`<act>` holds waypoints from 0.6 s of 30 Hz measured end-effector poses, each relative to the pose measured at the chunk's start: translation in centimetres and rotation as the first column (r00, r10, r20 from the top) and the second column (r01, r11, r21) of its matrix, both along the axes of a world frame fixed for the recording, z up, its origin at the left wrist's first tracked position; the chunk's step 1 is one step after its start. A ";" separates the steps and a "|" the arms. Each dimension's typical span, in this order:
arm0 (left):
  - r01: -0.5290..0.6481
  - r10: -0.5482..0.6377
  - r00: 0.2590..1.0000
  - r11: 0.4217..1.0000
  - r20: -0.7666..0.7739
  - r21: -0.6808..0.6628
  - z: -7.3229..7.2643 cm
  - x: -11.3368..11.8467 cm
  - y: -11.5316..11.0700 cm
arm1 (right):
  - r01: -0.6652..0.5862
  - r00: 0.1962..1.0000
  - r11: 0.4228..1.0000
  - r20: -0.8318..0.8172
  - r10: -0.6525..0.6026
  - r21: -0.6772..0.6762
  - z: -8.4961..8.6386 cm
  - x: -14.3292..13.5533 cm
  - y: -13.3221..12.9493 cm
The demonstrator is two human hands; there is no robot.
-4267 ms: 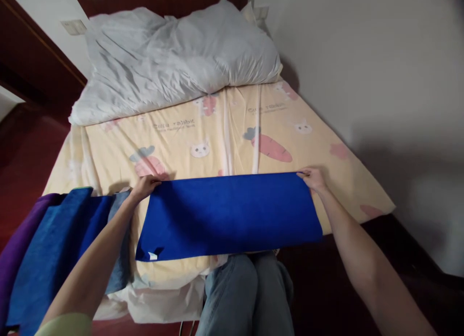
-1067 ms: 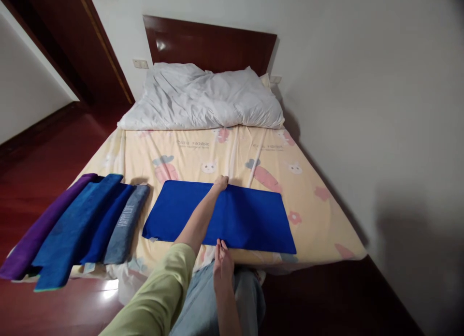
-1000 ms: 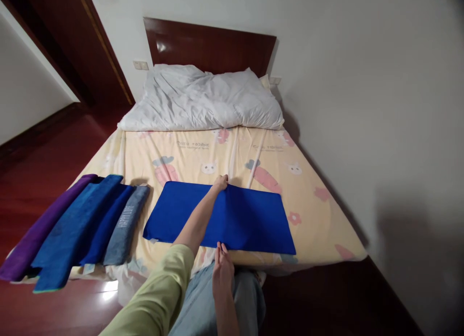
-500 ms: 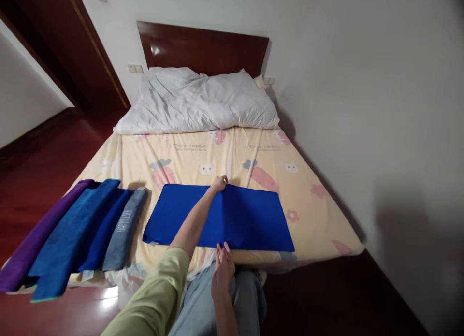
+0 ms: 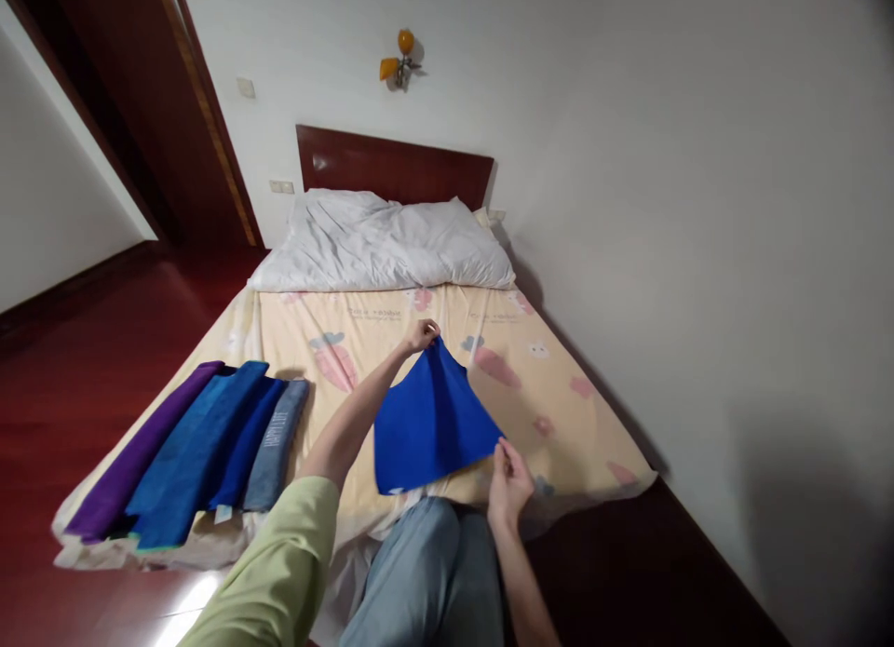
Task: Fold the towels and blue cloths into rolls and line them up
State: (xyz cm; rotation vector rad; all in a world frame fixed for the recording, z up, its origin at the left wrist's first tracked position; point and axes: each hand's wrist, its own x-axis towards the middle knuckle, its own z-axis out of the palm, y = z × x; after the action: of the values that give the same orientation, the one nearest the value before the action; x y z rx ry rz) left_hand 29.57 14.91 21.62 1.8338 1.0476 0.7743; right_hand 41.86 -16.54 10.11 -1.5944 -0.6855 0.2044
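A plain blue cloth is partly lifted off the bed, its top drawn up into a peak with folds running down from it. My left hand pinches that peak at the far side. Closer to me, my right hand grips the cloth's near right corner between thumb and fingers. The cloth's lower left part hangs at or rests on the patterned sheet; a small pale tag shows at its bottom edge.
Folded cloths lie at the bed's left: purple, teal-blue, dark blue and grey with lettering. A white quilt lies by the headboard. The patterned sheet extends right, beside the wall.
The blue cloth was spread nearly flat and wide; now it is raised and gathered narrower. My right hand has moved right and closed on its corner. The camera view has tilted up.
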 end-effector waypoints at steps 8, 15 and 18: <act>-0.050 -0.036 0.946 0.966 0.323 0.255 13.7 -10.4 -2.5 | -0.083 0.976 0.958 0.218 0.021 0.276 19.4 7.0 4.3; -0.205 0.040 0.922 0.895 0.386 0.397 22.5 -17.0 -7.6 | -0.254 0.958 0.870 0.233 0.167 0.423 31.5 6.6 6.1; -0.244 0.091 0.919 0.896 0.384 0.370 24.6 -17.9 -10.0 | -0.306 0.949 0.847 0.214 0.233 0.435 33.6 5.9 5.6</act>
State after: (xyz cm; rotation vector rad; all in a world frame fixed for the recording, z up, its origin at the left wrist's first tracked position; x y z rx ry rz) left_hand 11.63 4.94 46.17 1.8542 0.8531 1.4725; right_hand 47.79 -10.90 43.69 -1.0540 -1.0008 0.1111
